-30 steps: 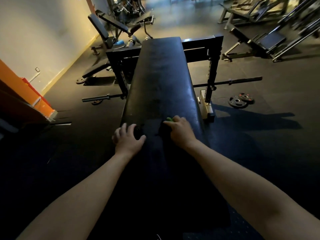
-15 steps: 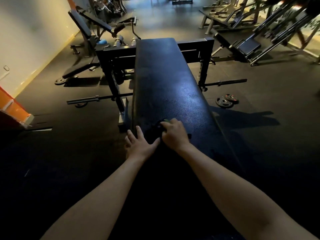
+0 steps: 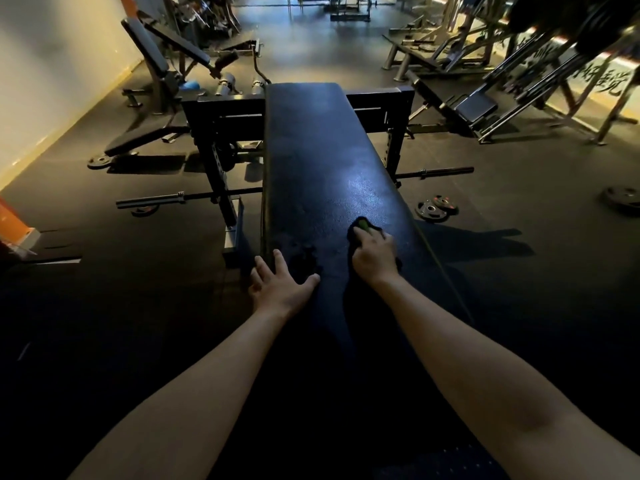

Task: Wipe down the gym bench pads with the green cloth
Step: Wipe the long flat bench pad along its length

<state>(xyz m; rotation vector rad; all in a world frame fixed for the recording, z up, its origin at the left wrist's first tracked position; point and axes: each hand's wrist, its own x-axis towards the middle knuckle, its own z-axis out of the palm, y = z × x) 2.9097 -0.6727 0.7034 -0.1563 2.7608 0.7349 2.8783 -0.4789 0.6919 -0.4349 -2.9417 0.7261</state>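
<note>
A long black bench pad (image 3: 322,161) runs away from me down the middle of the view. My right hand (image 3: 374,256) grips the green cloth (image 3: 363,224) and presses it on the pad near its right side; only a small green edge shows past the knuckles. My left hand (image 3: 280,287) lies flat with spread fingers on the pad's left edge, some fingers hanging over the side. The near end of the pad is in deep shadow.
A black rack (image 3: 221,133) straddles the bench, with a barbell (image 3: 180,197) low on the floor across it. Weight plates (image 3: 437,210) lie on the floor at the right. An adjustable bench (image 3: 156,64) stands far left, more machines (image 3: 485,98) far right.
My right hand has slid the cloth from the pad's middle toward its right side. My left hand has opened and stayed at the left edge. The view has shifted left and tilted up.
</note>
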